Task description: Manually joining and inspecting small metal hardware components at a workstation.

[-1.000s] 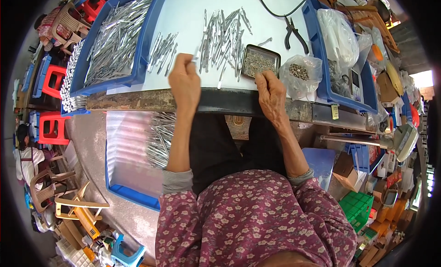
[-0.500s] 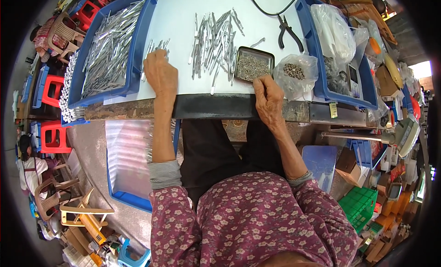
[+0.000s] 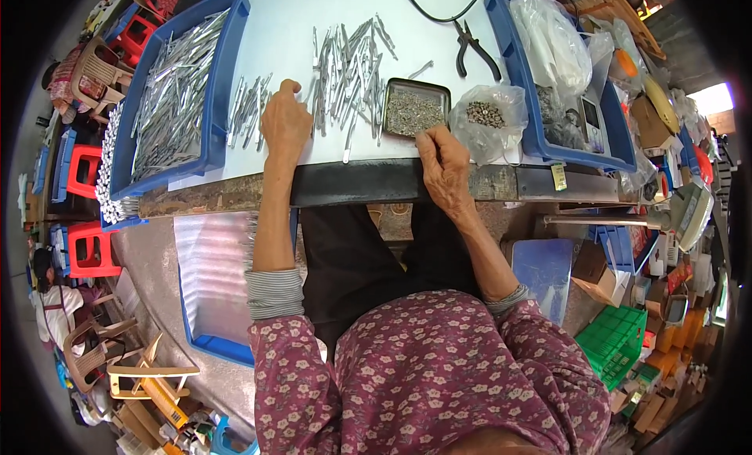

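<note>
White worktop (image 3: 274, 48). Left edge: blue bin (image 3: 215, 110) of metal strips (image 3: 176, 95); beside it, small bunch of strips (image 3: 249, 110). Front edge: left hand (image 3: 286, 124), between bunch and larger heap (image 3: 345, 71); right hand (image 3: 445, 165), at near corner of dark tray (image 3: 419, 84) of small parts (image 3: 413, 113). Toward right edge: black pliers (image 3: 463, 37), clear bag (image 3: 511, 104), second blue bin (image 3: 526, 102).

Bright white tabletop (image 3: 278, 36), glinting metal strips (image 3: 342, 71), blown-out glare upper right, fisheye-bent edges.
</note>
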Action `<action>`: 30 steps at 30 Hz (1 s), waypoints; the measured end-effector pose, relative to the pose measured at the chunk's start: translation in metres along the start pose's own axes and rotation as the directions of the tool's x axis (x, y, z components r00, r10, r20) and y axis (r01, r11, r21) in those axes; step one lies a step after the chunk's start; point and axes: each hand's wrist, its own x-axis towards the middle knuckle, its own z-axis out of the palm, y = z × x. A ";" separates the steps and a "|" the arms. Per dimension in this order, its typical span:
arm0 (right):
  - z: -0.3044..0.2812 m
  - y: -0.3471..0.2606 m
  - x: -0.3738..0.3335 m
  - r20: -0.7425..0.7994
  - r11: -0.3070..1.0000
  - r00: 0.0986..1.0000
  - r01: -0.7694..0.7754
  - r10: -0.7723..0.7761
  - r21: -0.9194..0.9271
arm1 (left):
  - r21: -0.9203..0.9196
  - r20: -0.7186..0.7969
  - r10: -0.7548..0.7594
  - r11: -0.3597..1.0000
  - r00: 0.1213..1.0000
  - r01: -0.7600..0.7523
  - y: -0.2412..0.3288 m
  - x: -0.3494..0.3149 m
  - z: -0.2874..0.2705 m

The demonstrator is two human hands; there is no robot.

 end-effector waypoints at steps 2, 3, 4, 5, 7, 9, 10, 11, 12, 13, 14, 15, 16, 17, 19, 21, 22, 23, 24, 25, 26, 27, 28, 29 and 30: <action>-0.003 0.001 -0.001 0.008 1.000 1.000 -0.021 0.021 0.000 | 0.058 0.076 -0.057 0.997 0.995 0.053 0.006 -0.004 -0.008; -0.005 0.003 -0.001 0.001 1.000 1.000 -0.028 0.028 -0.014 | 0.091 0.118 -0.094 0.992 0.989 0.083 0.010 -0.006 -0.009; -0.008 0.005 0.000 -0.004 0.996 0.997 -0.072 0.073 0.050 | 0.093 0.164 -0.081 0.993 0.983 0.066 0.006 -0.004 -0.007; -0.009 0.002 0.002 0.000 0.985 0.993 -0.115 0.115 0.127 | 0.083 0.151 -0.053 0.996 0.987 0.041 -0.002 -0.005 -0.010; -0.014 -0.007 0.008 0.023 0.987 0.990 -0.143 0.141 0.080 | 0.059 0.011 0.083 0.995 0.996 -0.084 -0.025 -0.005 -0.002; -0.016 -0.007 0.016 0.016 0.993 0.993 -0.121 0.121 -0.009 | 0.103 -0.072 0.085 0.992 0.994 -0.077 -0.017 -0.008 0.000; -0.018 -0.009 0.021 0.056 0.984 0.984 -0.165 0.168 -0.061 | 0.096 -0.060 0.078 0.993 0.995 -0.072 -0.013 -0.009 -0.001; -0.019 -0.006 0.023 0.052 0.983 0.984 -0.167 0.171 -0.073 | 0.128 -0.055 0.088 0.989 0.995 -0.080 -0.009 -0.007 0.001; -0.020 -0.004 0.025 0.077 0.981 0.984 -0.150 0.160 -0.125 | 0.161 -0.051 0.096 0.983 0.994 -0.087 -0.005 -0.005 0.002; -0.021 -0.002 0.027 0.104 0.976 0.983 -0.131 0.150 -0.175 | 0.197 -0.024 0.094 0.976 0.995 -0.087 -0.002 -0.006 0.003; -0.021 0.000 0.028 0.132 0.974 0.985 -0.081 0.110 -0.211 | 0.192 -0.023 0.093 0.977 0.995 -0.087 0.000 -0.006 0.004; -0.020 0.003 0.029 0.134 0.973 0.985 -0.080 0.110 -0.215 | 0.199 -0.024 0.075 0.978 0.997 -0.069 0.002 -0.006 0.005; -0.019 0.006 0.029 0.162 0.972 0.985 -0.013 0.052 -0.233 | 0.206 -0.026 0.056 0.977 0.998 -0.050 0.003 -0.006 0.006; -0.018 0.008 0.030 0.191 0.967 0.982 0.052 -0.003 -0.251 | 0.202 -0.023 0.056 0.978 0.998 -0.050 0.002 -0.007 0.007; -0.016 0.010 0.032 0.224 0.950 0.975 0.058 0.012 -0.305 | 0.061 -0.160 0.086 0.995 0.983 -0.077 -0.002 -0.011 0.012; -0.012 0.011 0.034 0.257 0.933 0.966 0.068 0.027 -0.354 | -0.010 -0.229 0.089 0.996 0.969 -0.093 -0.004 -0.013 0.012; -0.010 0.012 0.035 0.264 0.918 0.964 0.084 0.023 -0.387 | -0.059 -0.272 0.089 0.992 0.958 -0.109 -0.005 -0.014 0.012; -0.008 0.014 0.035 0.272 0.902 0.962 0.102 0.018 -0.419 | -0.108 -0.316 0.087 0.986 0.945 -0.127 -0.004 -0.014 0.010; -0.006 0.015 0.036 0.274 0.901 0.961 0.103 0.018 -0.421 | -0.111 -0.316 0.083 0.986 0.945 -0.124 -0.002 -0.015 0.010; -0.004 0.016 0.037 0.294 0.880 0.955 0.109 0.036 -0.462 | -0.094 -0.309 0.106 0.986 0.945 -0.141 0.001 -0.017 0.010; -0.002 0.016 0.037 0.314 0.858 0.948 0.117 0.055 -0.501 | -0.076 -0.303 0.127 0.985 0.945 -0.156 0.004 -0.019 0.009; 0.000 0.017 0.038 0.318 0.858 0.947 0.119 0.054 -0.500 | -0.077 -0.303 0.123 0.985 0.945 -0.152 0.003 -0.020 0.009; 0.001 0.017 0.038 0.321 0.847 0.946 0.126 0.055 -0.517 | -0.089 -0.310 0.122 0.984 0.943 -0.156 0.003 -0.020 0.009; 0.001 0.017 0.037 0.321 0.835 0.945 0.131 0.057 -0.535 | -0.102 -0.315 0.123 0.981 0.941 -0.163 0.003 -0.020 0.010; 0.002 0.018 0.037 0.322 0.834 0.945 0.132 0.058 -0.536 | -0.104 -0.315 0.122 0.981 0.941 -0.162 0.003 -0.020 0.010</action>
